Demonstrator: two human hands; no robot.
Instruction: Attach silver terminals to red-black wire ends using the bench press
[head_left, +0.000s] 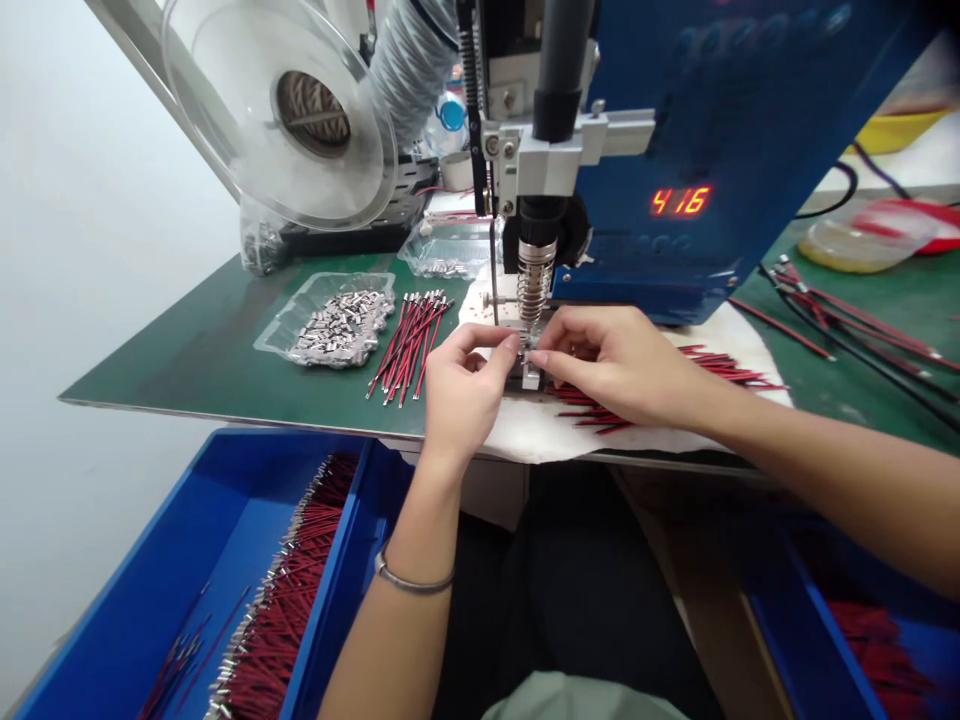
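Clear reel, tray of metal terminals, blue bin, red "416" display

Shiny metal caps in clear plastic tray; matt green bench — white cloth pad.

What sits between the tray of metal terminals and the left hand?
A loose bundle of red and black wires, lying on the green mat between the clear tray of metal terminals and the left hand. The head view shows it.
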